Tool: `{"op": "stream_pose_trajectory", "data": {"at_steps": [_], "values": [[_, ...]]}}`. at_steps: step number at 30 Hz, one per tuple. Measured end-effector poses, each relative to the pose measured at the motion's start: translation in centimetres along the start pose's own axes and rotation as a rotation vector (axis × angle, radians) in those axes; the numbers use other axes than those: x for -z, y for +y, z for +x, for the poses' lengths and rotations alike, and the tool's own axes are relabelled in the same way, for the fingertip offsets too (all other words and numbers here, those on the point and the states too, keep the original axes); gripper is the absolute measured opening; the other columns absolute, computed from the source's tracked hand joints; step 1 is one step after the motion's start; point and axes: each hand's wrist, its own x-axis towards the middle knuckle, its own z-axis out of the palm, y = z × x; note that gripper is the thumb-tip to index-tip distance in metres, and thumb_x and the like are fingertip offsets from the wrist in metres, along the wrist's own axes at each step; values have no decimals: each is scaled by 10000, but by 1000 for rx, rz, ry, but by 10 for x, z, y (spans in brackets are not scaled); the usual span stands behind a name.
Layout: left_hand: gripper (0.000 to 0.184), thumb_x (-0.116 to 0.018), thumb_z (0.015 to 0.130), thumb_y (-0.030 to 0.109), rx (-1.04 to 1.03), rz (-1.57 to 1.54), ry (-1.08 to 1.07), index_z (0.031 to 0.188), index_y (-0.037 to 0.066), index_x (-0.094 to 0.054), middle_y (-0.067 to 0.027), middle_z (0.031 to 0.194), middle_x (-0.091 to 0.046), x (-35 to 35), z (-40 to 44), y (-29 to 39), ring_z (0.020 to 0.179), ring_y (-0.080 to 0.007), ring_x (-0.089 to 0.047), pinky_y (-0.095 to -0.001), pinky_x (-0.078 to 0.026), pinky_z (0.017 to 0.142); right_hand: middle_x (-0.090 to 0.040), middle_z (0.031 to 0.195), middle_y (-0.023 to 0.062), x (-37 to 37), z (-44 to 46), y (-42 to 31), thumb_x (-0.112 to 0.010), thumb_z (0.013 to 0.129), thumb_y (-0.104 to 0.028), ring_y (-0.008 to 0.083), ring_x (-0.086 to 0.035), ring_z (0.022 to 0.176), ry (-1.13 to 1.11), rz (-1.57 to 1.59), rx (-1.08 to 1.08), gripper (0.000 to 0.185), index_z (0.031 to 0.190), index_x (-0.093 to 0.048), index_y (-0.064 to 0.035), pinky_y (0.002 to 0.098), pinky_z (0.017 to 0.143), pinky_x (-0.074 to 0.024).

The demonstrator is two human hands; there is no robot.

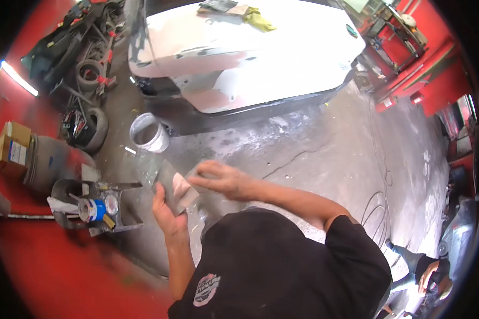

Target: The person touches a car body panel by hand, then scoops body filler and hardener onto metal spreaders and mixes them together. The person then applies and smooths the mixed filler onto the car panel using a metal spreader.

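My left hand holds a flat grey board from below, with the thumb along its near left edge. A lump of pale pink paste, which looks like body filler, lies on the board. My right hand is at the board's right edge, its fingers curled and pressed together beside the paste. Whatever they pinch is blurred and hidden. Beyond my hands stands a white car body panel with pinkish and grey patches.
A white bucket stands on the floor ahead. To the left, a stand holds a blue-labelled can near a drum and a cardboard box. A hose lies coiled at right. Another person is at lower right.
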Motion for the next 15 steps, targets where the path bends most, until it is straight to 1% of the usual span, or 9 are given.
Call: {"op": "stream_pose_trajectory", "data": {"at_steps": [2, 4, 5, 6, 8, 10, 13, 14, 15], "values": [[427, -604, 1102, 335, -129, 81, -87, 1375, 7, -628, -130, 1317, -709, -21, 0, 18, 1173, -269, -707, -445, -574, 1027, -589, 1366, 167, -17, -26, 28, -624, 816, 99, 421, -560, 1327, -170, -157, -9, 727, 1497, -607, -157, 508, 1074, -513], [412, -580, 1119, 335, -290, 194, -97, 1322, -16, -651, -122, 1270, -726, -32, 11, 35, 1116, -244, -720, -415, -580, 992, -643, 1310, 187, -34, -24, 42, -618, 815, 90, 412, -620, 1238, 62, -189, -82, 653, 1438, -652, -105, 503, 1020, -529], [414, -564, 1130, 339, -367, 259, -71, 1282, -32, -668, -117, 1231, -739, -31, 18, 40, 1069, -228, -730, -395, -585, 964, -658, 1283, 198, -10, 9, 25, -616, 814, 85, 410, -635, 1209, 145, -185, -88, 619, 1406, -670, -88, 509, 1004, -530], [430, -547, 1139, 353, -312, 329, -52, 1234, -43, -685, -118, 1189, -746, -10, 25, 51, 1030, -216, -732, -378, -587, 934, -674, 1257, 208, 11, 58, -8, -614, 813, 80, 408, -651, 1179, 209, -173, -108, 585, 1374, -687, -71, 515, 989, -531], [457, -522, 1152, 376, -287, 425, -100, 1109, -41, -706, -84, 1063, -725, -5, 39, 50, 935, -169, -679, -344, -555, 844, -676, 1210, 170, 22, 100, -45, -615, 825, 34, 370, -654, 1162, 113, -289, -18, 514, 1316, -719, -79, 471, 978, -536], [501, -508, 1160, 396, -383, 471, -118, 955, -13, -713, -15, 894, -668, -7, 44, 49, 823, -101, -569, -310, -486, 721, -679, 1197, 149, 5, 115, -54, -624, 835, 1, 364, -653, 1160, 38, -339, 25, 454, 1264, -747, -78, 471, 976, -536], [530, -475, 1169, 388, -423, 396, 19, 910, -21, -689, -1, 861, -655, -13, 47, 66, 792, -90, -546, -304, -473, 699, -677, 1160, 144, -34, 114, -47, -660, 803, -33, 365, -653, 1141, 18, -352, 86, 437, 1226, -754, -86, 484, 964, -528], [530, -459, 1173, 372, -464, 380, 69, 830, 9, -635, 32, 789, -584, -5, 56, 64, 741, -68, -476, -297, -404, 630, -679, 1158, 139, -40, 115, -54, -660, 805, -34, 362, -653, 1145, -13, -354, 67, 436, 1228, -752, -84, 487, 968, -526], [526, -456, 1174, 370, -465, 419, 60, 817, 17, -615, 42, 776, -557, 6, 61, 71, 732, -64, -457, -298, -385, 620, -681, 1156, 134, -46, 116, -58, -661, 806, -34, 358, -653, 1148, -45, -359, 46, 435, 1230, -749, -82, 489, 972, -524]]}}
